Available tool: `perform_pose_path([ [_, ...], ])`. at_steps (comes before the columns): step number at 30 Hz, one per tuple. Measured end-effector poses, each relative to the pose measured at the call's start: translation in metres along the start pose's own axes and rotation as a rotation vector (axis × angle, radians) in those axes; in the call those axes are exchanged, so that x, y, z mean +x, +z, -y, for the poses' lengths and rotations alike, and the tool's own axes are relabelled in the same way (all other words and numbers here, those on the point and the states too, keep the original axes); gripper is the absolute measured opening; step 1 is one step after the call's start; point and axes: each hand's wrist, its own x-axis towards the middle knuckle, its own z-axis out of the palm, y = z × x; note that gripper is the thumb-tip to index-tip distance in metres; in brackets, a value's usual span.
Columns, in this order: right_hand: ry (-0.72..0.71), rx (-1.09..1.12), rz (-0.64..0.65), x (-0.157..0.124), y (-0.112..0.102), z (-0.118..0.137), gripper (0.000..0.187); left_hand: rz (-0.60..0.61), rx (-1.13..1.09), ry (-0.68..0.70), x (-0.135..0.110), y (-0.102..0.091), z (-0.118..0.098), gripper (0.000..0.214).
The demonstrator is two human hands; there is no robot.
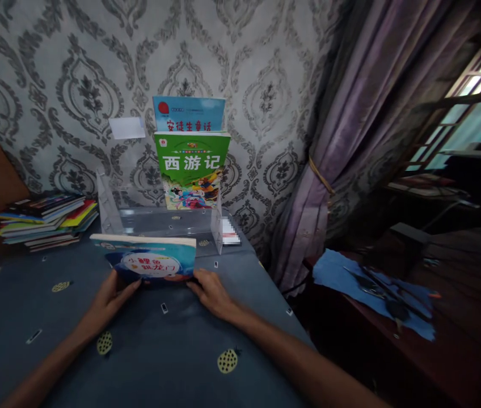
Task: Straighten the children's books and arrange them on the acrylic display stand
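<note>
A blue children's book (151, 262) is held between my two hands, tilted with its front cover towards me. My left hand (112, 296) grips its lower left corner, the thumb lying on the cover. My right hand (211, 290) is closed on the lower right edge. Just behind the book stands a clear plastic book rack (108, 207). On the rack's right side, a green book (193, 164) leans upright, and a light-blue book (189, 110) rises behind it. The rack's left side shows no book.
A pile of books (49, 221) lies at the left on the blue patterned tablecloth (138, 357). A white label card (127, 128) tops the rack's left. To the right are a tied purple curtain (317, 187) and a blue cloth (351, 277) with dark tools on a lower reddish table.
</note>
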Motion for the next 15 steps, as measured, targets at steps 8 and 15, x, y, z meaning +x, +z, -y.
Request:
perform_pose_path([
  [8,0.08,0.002,-0.182,-0.003,0.018,-0.019,0.03,-0.119,0.095,0.051,-0.018,0.022,0.009,0.05],
  [15,0.076,-0.017,-0.146,-0.016,0.032,-0.013,0.038,-0.244,0.156,0.114,-0.001,0.035,0.002,0.048],
])
